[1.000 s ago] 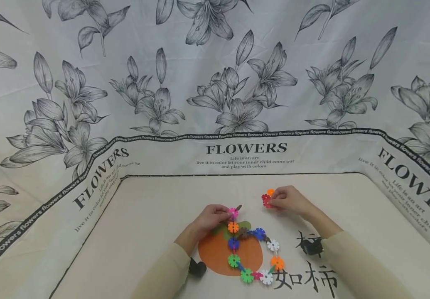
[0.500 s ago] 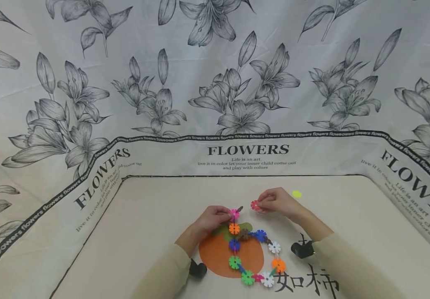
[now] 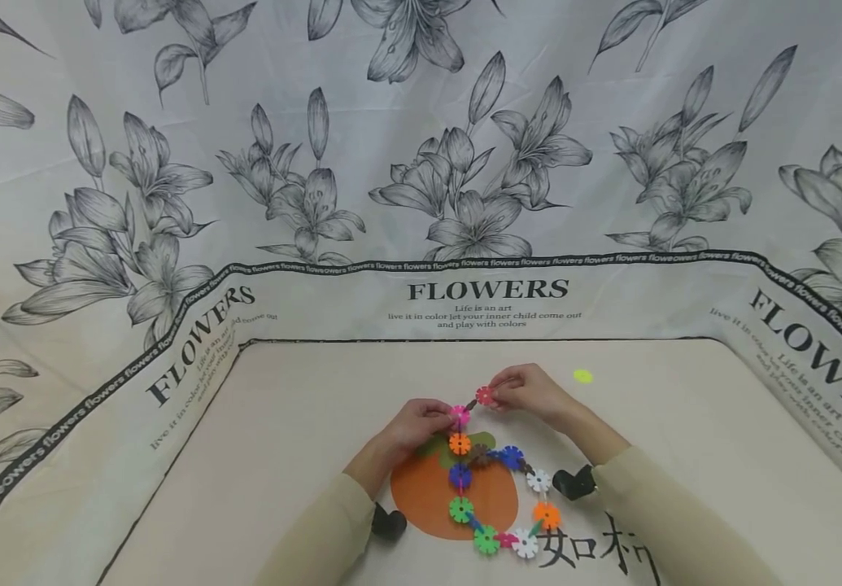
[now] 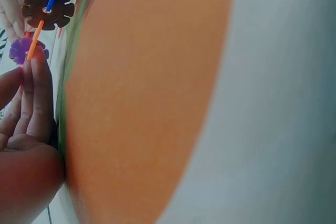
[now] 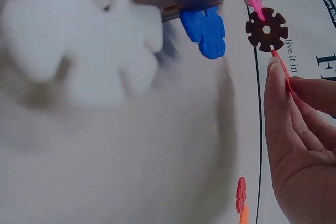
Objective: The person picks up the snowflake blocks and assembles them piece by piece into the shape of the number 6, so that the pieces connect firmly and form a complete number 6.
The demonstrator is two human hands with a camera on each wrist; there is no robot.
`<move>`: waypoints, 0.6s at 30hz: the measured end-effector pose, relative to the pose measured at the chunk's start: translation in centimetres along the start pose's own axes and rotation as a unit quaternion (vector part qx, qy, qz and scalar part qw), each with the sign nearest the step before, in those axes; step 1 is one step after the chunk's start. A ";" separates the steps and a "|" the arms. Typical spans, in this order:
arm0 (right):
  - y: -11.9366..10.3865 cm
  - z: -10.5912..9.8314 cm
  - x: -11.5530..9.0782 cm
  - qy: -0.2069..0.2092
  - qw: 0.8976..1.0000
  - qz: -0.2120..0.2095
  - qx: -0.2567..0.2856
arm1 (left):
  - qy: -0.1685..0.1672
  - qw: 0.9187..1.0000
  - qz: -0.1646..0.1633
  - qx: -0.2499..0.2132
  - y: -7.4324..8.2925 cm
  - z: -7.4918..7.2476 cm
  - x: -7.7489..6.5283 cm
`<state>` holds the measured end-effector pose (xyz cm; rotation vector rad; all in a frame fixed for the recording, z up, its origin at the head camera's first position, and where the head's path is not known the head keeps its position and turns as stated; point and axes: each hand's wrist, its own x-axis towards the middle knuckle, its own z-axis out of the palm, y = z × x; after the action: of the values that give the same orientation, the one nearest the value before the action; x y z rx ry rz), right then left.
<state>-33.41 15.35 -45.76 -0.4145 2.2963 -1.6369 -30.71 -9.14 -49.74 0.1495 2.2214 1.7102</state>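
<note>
A chain of slotted plastic snowflake discs, with one green disc [image 3: 460,510], hangs in a loop over the printed persimmon. At its upper end, my left hand [image 3: 416,427] pinches a pink disc [image 3: 460,417]. A brown disc [image 3: 472,404] sticks out from the pink one. My right hand [image 3: 534,392] pinches a red disc [image 3: 485,395] between thumb and fingers. In the right wrist view, the red disc's edge meets the rim of the brown disc [image 5: 266,30]; how deep it sits in the slot I cannot tell.
A yellow disc [image 3: 582,376] lies on the cream cloth [image 3: 318,374], right of my right hand. Loose red [image 5: 241,195] and orange [image 5: 244,215] pieces show in the right wrist view. Printed fabric [image 3: 333,309] surrounds the cloth at the back and sides.
My right hand has moved left with a red disc, bringing it up to the brown disc. The yellow disc has come into sight behind it. My left hand keeps its hold on the pink disc.
</note>
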 end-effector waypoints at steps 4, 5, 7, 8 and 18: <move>0.2 0.2 0.2 0.005 1.000 0.016 0.002 | -0.001 1.000 0.000 -0.002 -0.1 0.0 0.0; 0.2 0.2 0.2 0.006 1.000 0.020 0.004 | -0.001 1.000 0.001 -0.002 -0.1 0.0 0.0; 0.3 0.1 0.2 0.005 1.000 0.021 0.006 | -0.003 1.000 0.000 -0.002 -0.2 0.0 0.1; 0.3 0.0 0.2 0.003 1.000 0.019 0.006 | -0.003 1.000 0.001 -0.003 -0.2 0.0 0.1; 0.1 0.0 0.1 0.004 1.000 0.015 0.013 | -0.007 1.000 0.001 -0.007 -0.3 0.0 0.4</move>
<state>-33.53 15.31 -45.91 -0.3650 2.2742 -1.6546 -31.01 -9.15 -50.09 0.1601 2.1983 1.7206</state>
